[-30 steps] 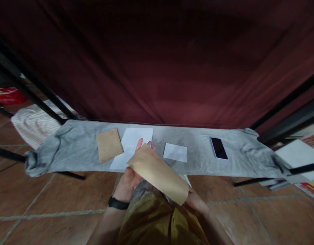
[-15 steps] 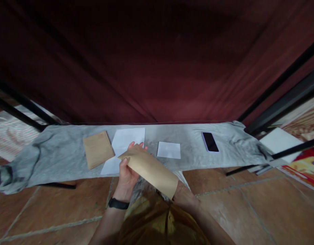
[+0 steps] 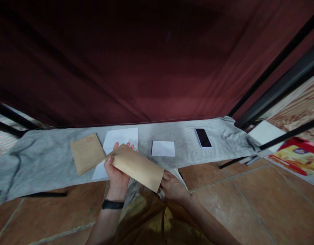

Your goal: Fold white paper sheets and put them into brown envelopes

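Observation:
My left hand (image 3: 118,172), with a dark band on its wrist, is closed round the far end of a brown paper bag (image 3: 137,166), thumb on top and fingers behind. The bag slants down to the right, above the bench's front edge. At its near end is my right hand (image 3: 172,186), whose fingertips reach in at the bag's mouth and are hidden there. Left of my hands lies a stack of flat brown paper bags (image 3: 87,153). White paper sheets (image 3: 121,135) lie partly under my left hand. A small stack of white cards (image 3: 163,148) sits to the right.
A grey cloth (image 3: 186,136) covers the narrow bench. A phone (image 3: 203,137) lies on its right part. Dark red fabric (image 3: 157,85) hangs behind. Black metal bars (image 3: 271,64) stand at both sides. A red and yellow package (image 3: 297,156) is at the far right.
My right hand has drawn back out of the bag, from wrist-deep to only its fingertips inside. My left hand keeps its hold. The view has shifted slightly.

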The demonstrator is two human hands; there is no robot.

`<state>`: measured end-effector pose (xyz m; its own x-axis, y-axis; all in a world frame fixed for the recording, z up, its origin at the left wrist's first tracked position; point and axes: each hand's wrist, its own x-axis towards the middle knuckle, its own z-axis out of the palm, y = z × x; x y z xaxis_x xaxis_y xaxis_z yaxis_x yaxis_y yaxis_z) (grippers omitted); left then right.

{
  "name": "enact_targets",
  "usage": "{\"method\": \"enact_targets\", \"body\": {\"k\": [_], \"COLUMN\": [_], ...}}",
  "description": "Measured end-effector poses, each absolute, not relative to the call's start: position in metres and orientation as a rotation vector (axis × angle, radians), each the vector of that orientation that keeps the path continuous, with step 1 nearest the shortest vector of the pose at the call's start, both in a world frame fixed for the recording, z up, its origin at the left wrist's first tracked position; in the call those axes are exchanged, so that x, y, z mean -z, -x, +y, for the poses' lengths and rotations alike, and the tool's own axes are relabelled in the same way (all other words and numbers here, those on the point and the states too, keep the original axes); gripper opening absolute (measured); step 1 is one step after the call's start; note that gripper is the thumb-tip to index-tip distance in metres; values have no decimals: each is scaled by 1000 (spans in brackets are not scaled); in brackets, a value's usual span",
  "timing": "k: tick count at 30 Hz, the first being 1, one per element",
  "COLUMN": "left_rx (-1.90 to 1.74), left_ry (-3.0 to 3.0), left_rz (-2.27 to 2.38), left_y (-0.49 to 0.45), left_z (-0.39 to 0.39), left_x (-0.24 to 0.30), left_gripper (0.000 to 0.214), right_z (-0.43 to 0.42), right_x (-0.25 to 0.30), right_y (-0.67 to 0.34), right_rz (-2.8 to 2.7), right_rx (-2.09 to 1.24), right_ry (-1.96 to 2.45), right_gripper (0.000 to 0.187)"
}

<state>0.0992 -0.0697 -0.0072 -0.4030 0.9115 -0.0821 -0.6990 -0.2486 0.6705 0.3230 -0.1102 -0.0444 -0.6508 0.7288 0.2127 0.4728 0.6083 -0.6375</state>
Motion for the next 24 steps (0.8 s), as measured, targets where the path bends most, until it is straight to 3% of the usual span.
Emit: {"method": "enact_targets", "body": {"k": [3, 7, 8, 12, 16, 19, 24], "left_rx": [-1942, -2061, -2088, -2152, -2102, -2075, -2011], "left_ry": [-296, -222, -218, -267, -337, -379, -951], "left_rz": [850, 924, 930, 918, 920, 1017, 1483], "left_y": [-96, -92, -90, -87, -88, -75, -28], "left_z": [-65, -61, -60, -61, -66, -73, -89], "left_x": [15, 21, 21, 22, 30, 43, 53], "left_gripper": [67, 62, 61, 60, 58, 57, 81], "right_z": [-108, -103, -102, -97, -94, -86, -53], "right_x": [46, 54, 56, 57, 53, 54, 66], "right_y": [-315, -293, -287, -273, -270, -271, -285], "right_rz": [-2111, -1470, -1301, -769, -757, -861, -1172], "right_rx": [-863, -905, -964, -1573, -2036, -1895, -1520], "right_ry": [1018, 1284, 1312, 1180, 1001, 1011, 1081], "right_gripper": [52, 30, 32, 50, 28, 18, 25]}}
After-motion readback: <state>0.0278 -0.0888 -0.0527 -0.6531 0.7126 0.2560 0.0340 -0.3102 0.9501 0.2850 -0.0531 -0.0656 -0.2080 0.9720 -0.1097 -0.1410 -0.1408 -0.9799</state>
